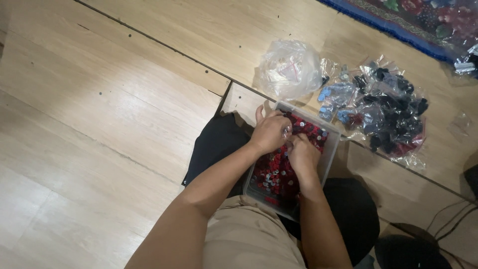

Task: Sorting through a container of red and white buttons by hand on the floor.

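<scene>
The fingers (285, 130) of the left hand (270, 132) are curled together on something tiny, too small to tell, and the right hand (302, 154) pinches at the same spot. Both hands sit over a clear plastic box (331, 152) full of little red and silver bits (276, 172). The box rests on the person's lap, above the wooden floor (99, 99). Just past it lie a crumpled clear bag (290, 67) and bags of dark and blue pieces (388, 107), near the rug (408, 20) at the floor's far edge.

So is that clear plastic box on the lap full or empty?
Mostly full: the clear box holds a heap of small red pieces, with both hands in it.
</scene>
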